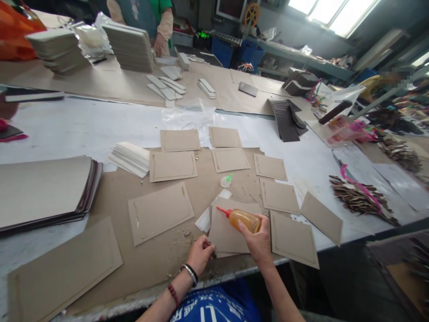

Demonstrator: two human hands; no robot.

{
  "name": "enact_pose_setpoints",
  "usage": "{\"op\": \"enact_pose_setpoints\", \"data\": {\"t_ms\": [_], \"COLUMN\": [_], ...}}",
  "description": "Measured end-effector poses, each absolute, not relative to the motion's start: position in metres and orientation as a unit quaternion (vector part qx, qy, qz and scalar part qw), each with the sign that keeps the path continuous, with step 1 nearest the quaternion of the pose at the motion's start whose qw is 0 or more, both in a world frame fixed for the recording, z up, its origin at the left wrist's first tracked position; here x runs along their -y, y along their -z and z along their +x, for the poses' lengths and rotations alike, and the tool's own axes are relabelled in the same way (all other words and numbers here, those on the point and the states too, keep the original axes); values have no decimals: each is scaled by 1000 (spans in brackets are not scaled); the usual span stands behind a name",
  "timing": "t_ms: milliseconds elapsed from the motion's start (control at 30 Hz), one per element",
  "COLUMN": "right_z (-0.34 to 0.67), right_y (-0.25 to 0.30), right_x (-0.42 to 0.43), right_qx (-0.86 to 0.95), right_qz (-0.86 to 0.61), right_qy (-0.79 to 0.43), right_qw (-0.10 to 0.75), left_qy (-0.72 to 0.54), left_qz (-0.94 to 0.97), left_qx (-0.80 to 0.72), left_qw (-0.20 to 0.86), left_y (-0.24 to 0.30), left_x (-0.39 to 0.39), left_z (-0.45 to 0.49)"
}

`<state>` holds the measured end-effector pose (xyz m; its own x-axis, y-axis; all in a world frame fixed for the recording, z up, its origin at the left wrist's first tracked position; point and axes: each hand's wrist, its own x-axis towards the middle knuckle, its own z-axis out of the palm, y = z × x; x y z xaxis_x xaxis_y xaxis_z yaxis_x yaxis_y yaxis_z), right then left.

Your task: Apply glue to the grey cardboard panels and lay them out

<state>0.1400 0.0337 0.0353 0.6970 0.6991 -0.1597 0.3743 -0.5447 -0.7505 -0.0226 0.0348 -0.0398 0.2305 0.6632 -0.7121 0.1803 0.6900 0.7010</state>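
Observation:
In my right hand [259, 239] is a squeeze bottle [244, 220] of amber liquid that looks like glue. It is tilted, and its red nozzle [224, 210] points left over a grey-beige cardboard sheet [231, 235]. My left hand [202, 254] is closed at the lower left edge of that sheet, fingertips pinched on its corner. Under the sheet's left side lies a white strip [205, 220]. Around it are several more cardboard pieces with glue-like lines along their edges, among them a left piece [161, 213] and a right piece [294, 239]. Beyond sits a small white cup [225, 181] with something green.
A stack of large boards [43, 190] stands at the left, near a bundle of white strips [130, 157]. Tied brown strips [362, 197] and dark folded sheets [286, 120] are on the right. Across the table, a person's hand [161, 44] is beside a tall stack [129, 47].

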Motion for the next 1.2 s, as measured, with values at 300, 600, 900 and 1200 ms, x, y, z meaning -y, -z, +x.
{"op": "enact_pose_setpoints", "data": {"t_ms": [300,600,900,1200], "right_z": [144,143,137,137], "right_y": [-44,-53,-62,-49], "right_x": [-15,15,41,11], "right_qx": [320,330,304,334], "right_qz": [-858,-852,-857,-849], "right_qy": [-260,-297,-323,-259], "right_qw": [305,278,262,318], "left_qy": [-146,-153,-169,-165], "left_qz": [315,311,312,306], "left_qx": [-603,-602,-598,-596], "left_qw": [718,720,718,724], "left_y": [34,34,36,34], "left_x": [-39,-38,-34,-37], "left_z": [-24,-24,-27,-27]}}
